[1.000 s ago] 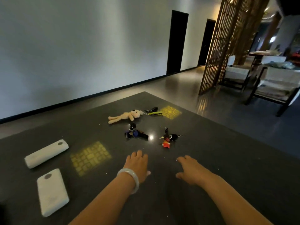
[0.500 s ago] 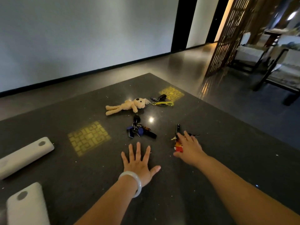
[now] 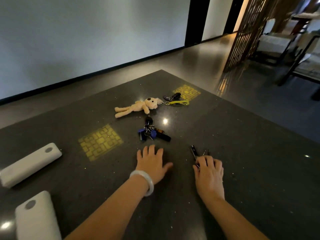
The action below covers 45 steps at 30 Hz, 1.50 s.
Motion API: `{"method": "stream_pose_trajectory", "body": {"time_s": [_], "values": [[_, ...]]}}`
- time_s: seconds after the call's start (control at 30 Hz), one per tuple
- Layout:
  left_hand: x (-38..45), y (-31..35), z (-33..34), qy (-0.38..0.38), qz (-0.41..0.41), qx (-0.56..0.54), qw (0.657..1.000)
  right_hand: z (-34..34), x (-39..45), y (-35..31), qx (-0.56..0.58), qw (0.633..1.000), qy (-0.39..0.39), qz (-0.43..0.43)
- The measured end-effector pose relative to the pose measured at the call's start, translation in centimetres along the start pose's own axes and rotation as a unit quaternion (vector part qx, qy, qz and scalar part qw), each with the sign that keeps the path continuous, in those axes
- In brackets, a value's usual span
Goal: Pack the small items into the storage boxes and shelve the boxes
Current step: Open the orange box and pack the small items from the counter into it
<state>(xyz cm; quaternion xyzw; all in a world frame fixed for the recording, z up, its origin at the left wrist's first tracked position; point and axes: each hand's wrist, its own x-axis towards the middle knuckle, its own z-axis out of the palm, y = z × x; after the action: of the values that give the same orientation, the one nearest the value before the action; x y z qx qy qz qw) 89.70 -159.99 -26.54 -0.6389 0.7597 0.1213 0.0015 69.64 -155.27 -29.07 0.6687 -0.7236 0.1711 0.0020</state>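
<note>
Change since the earlier frame: the right hand [image 3: 208, 172] has drawn the key bunch with the red tag [image 3: 197, 154] nearer to the person, and its fingers now curl over the bunch, hiding the red tag. The left hand [image 3: 152, 161] stays flat on the table [image 3: 242, 135], slightly nearer the blue bunch.

Grip, right: fingers curled down over the near part of the bunch, pinching or covering it; dark metal pieces stick out on the far side. Whether it is lifted clear of the table cannot be told.

Grip, left: spread, palm down, holding nothing; a pale bangle [image 3: 144, 181] sits on the wrist.

Items on the table:
- Key bunch with blue tags [image 3: 150, 132], just beyond the left hand, not touched.
- Plush dog keychain [image 3: 136, 107], farther off, lying on its side.
- Yellow strap with dark fobs [image 3: 176, 100], linked to the plush dog's right end, at the far right.
- Two white boxes: one at far left [image 3: 29, 164], one at near left [image 3: 36, 219], each with a grey round mark; both lie well apart from the items. They are presumably the storage boxes, and both look closed.

Progress, as judged: early. No item is seen in a box, no box is opened or shelved, and no shelf is in view. One bunch is in hand; the other two clusters are left to gather, then boxing and shelving.
</note>
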Motion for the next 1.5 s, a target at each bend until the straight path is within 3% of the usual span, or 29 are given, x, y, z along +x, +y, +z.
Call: {"method": "stream_pose_trajectory", "body": {"time_s": [0.07, 0.13, 0.33, 0.43, 0.57, 0.7, 0.9, 1.07, 1.23, 1.37, 1.5], "values": [[1.6, -0.2, -1.7, 0.064, 0.001, -0.022, 0.998, 0.0, 0.0, 0.2, 0.017, 1.000, 0.002, -0.001], [3.7, -0.3, -3.0, 0.080, -0.005, -0.028, 0.996, 0.0, 0.2, 0.2, 0.025, 1.000, 0.002, 0.000], [8.4, -2.1, -3.1, -0.058, -0.036, -0.023, 0.997, 0.5, 0.4, 0.3, 0.035, 0.999, 0.015, 0.008], [8.3, -2.9, -2.1, -0.053, -0.018, -0.025, 0.998, 0.8, 0.6, 0.4, 0.037, 0.999, 0.029, 0.010], [5.4, -2.6, -0.7, 0.007, 0.028, -0.082, 0.996, 1.0, 0.6, 0.5, 0.038, 0.998, 0.042, 0.005], [0.9, -1.7, 0.1, 0.016, 0.059, -0.107, 0.992, 0.5, 0.6, 0.4, 0.038, 0.999, 0.026, 0.003], [-5.1, -0.1, 0.6, 0.066, 0.068, -0.078, 0.992, -2.1, -2.3, 0.8, 0.007, 0.999, -0.033, 0.003], [-9.3, 2.2, 1.3, 0.073, 0.105, -0.009, 0.992, -4.9, -6.5, 2.9, 0.045, 0.994, -0.095, -0.012], [-11.6, 5.8, 0.3, 0.027, 0.128, -0.057, 0.990, -8.7, -9.4, 5.2, 0.162, 0.976, -0.127, 0.066], [-13.2, 10.8, -0.9, 0.053, 0.145, -0.147, 0.977, -12.6, -12.0, 8.3, 0.253, 0.948, -0.092, 0.167], [-15.6, 17.7, -1.8, 0.083, 0.183, -0.225, 0.954, -17.6, -15.4, 12.8, 0.285, 0.934, -0.050, 0.209]]}}
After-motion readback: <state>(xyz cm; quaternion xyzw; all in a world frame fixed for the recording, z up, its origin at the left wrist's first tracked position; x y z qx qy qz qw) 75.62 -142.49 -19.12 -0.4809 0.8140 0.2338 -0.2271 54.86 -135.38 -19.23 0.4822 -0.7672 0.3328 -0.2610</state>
